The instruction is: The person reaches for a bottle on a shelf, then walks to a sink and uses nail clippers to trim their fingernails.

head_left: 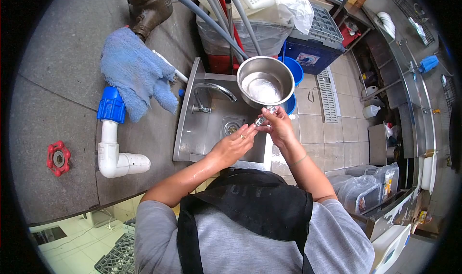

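A steel saucepan (265, 101) is held over the right edge of a small steel sink (190, 134), its open top facing me. The inside looks bare and shiny. My right hand (280, 128) is closed around the saucepan's handle, partly hiding it. At the handle's lower end, the fingers of my left hand (233, 146) are pressed together against the metal; a ring shows on one finger. A curved faucet (214, 86) stands at the sink's left side, above the drain (232, 128).
A blue cloth (132, 67) hangs over piping left of the sink, near a white elbow pipe (109, 153) and red valve wheel (58, 158). Blue buckets (292, 71) stand behind the saucepan. A floor grate (327, 96) and steel counter (423, 96) lie to the right.
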Motion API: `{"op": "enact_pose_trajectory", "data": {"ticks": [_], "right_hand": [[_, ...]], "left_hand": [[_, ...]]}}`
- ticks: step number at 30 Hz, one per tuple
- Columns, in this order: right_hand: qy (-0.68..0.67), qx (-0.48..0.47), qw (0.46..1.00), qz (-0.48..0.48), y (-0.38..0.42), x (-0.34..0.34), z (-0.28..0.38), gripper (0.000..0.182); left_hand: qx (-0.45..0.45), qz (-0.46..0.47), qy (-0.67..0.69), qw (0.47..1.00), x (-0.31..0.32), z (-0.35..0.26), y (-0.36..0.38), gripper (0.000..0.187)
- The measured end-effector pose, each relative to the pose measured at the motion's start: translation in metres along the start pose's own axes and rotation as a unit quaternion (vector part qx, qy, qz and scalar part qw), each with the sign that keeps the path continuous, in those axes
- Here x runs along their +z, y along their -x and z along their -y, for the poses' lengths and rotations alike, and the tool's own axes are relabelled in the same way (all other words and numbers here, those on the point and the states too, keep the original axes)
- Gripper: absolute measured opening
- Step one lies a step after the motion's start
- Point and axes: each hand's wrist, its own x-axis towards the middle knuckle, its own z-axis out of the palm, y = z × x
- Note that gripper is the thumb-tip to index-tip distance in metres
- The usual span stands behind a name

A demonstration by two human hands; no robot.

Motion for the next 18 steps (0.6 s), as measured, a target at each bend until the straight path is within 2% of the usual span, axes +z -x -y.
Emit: {"op": "enact_pose_trajectory", "data": {"ticks": [10,18], "right_hand": [[-0.010,0.073,0.997,0.017,-0.006,0.000,0.006,0.029],[0.047,0.044,0.998,0.008,-0.004,0.004,0.010,0.030]], "left_hand": [[-0.009,-0.010,-0.007,1.000,0.005,0.000,0.003,0.031],[0.012,-0.007,-0.019,1.000,0.006,0.003,0.003,0.029]]}}
